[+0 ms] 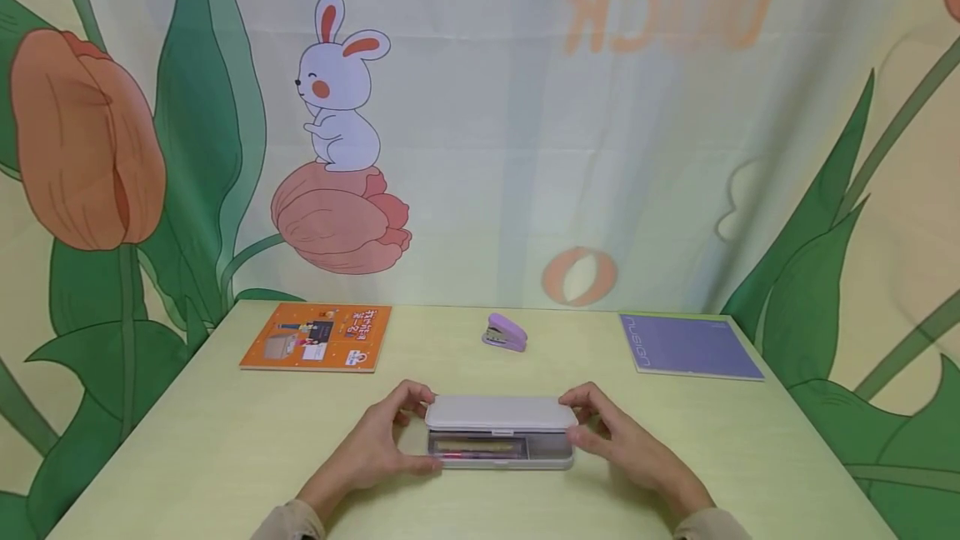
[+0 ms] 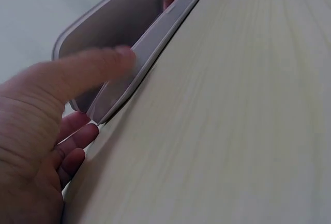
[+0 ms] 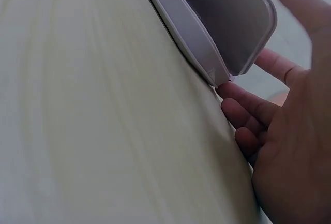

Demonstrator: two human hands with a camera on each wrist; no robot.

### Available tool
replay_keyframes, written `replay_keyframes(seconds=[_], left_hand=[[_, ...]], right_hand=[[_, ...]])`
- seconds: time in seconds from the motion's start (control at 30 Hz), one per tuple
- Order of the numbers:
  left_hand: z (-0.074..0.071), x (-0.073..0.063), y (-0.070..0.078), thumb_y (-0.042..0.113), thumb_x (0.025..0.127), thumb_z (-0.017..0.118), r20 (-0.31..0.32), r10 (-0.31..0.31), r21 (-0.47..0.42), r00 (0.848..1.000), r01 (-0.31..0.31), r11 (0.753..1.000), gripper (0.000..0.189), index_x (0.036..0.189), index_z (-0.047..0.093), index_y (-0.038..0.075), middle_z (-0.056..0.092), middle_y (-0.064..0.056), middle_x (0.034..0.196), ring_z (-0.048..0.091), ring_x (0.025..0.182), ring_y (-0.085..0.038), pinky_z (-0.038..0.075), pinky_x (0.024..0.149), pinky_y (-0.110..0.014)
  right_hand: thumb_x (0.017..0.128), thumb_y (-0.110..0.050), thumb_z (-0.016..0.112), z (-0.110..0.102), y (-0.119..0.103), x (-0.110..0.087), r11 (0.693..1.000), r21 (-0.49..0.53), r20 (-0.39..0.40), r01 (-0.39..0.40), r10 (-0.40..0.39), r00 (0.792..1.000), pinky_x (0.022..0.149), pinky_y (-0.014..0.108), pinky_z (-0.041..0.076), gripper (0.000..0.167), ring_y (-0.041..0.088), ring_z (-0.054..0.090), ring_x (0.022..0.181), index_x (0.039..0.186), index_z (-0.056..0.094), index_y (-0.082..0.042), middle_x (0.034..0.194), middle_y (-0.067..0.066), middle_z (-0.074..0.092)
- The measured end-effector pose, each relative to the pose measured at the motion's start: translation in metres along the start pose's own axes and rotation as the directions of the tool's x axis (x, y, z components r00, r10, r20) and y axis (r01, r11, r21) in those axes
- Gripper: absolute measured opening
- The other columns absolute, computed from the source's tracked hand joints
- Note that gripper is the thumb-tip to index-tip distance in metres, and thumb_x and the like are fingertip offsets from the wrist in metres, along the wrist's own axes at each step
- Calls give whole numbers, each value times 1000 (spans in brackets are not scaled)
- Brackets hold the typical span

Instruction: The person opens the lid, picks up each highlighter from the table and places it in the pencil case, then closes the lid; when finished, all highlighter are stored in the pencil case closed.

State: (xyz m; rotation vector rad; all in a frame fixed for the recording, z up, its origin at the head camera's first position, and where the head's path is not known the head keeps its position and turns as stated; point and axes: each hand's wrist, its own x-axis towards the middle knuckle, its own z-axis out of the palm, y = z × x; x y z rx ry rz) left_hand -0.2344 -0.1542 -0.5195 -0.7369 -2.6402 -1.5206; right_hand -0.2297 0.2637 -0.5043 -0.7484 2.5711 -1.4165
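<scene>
A pale grey pencil case (image 1: 501, 413) lies on the table in front of me, its lid partly raised. Inside, a clear compartment (image 1: 480, 447) holds a yellowish stick-like item and something pink-red. At the left end, my left hand (image 1: 386, 440) spans the case, thumb at the lower front corner and fingers by the back of the lid. My right hand (image 1: 626, 444) is around the other end, its thumb by the lid's front corner and index finger behind. In the right wrist view, curled fingertips (image 3: 227, 89) touch the base corner of the case.
A purple stapler (image 1: 505, 332) sits farther back, beyond the case. An orange booklet (image 1: 315, 338) lies at the back left of the table (image 1: 225, 440), and a blue-violet notebook (image 1: 690, 347) at the back right. Behind the table hangs a printed curtain (image 1: 480, 148).
</scene>
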Motion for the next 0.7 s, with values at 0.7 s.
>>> replay_keyframes(seconds=[0.7], left_hand=[[1, -2, 7, 37, 84, 100, 7, -1, 5, 1000, 1, 1000, 62, 138, 72, 28, 72, 11, 135, 65, 123, -22, 51, 110, -38]], right_hand=[[89, -42, 94, 0, 0, -1, 994, -94, -23, -59, 57, 998, 110, 33, 43, 78, 25, 55, 125, 156, 59, -22, 131, -4, 63]])
